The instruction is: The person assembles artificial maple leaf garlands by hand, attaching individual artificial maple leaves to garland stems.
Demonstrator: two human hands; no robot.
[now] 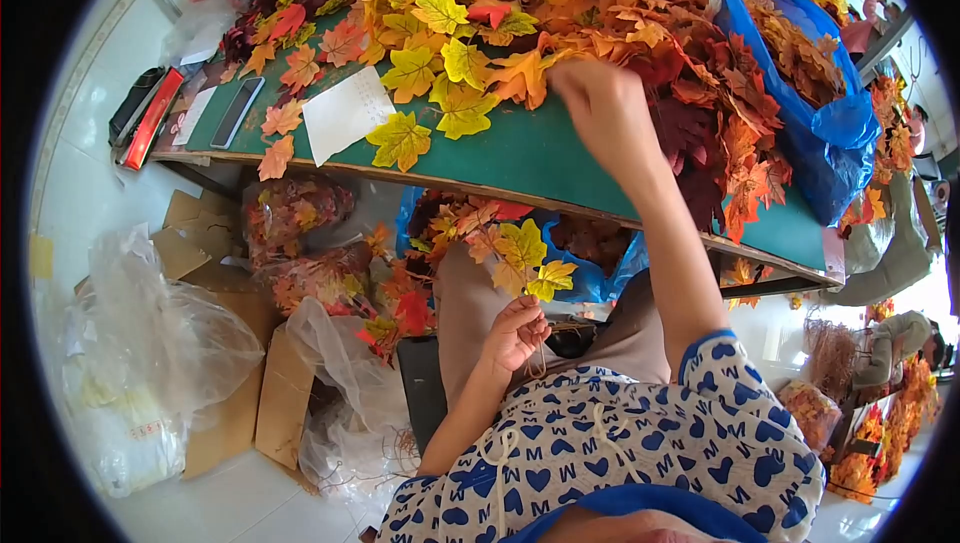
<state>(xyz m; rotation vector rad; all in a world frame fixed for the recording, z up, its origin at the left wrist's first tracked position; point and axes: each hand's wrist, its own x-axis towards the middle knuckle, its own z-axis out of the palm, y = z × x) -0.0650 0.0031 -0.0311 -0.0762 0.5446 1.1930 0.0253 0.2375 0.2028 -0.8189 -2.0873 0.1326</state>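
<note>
Table (560,158) with a green top spans the far part of the scene, heaped with artificial maple leaves (520,13) in yellow, orange and red. Right of it, a blue plastic bag (835,133) holds more orange leaves. On the floor at near left lie clear plastic bags (160,343) and flattened cardboard (285,398). A white paper sheet (345,113) and a dark phone (237,113) rest on the table's left end. The right hand (600,103) reaches into the leaf pile, fingers curled down among the leaves; what they grip I cannot tell. Near, below the table edge, the left hand (515,333) pinches the stems of a small leaf sprig (525,258), yellow and orange, held upright.
</note>
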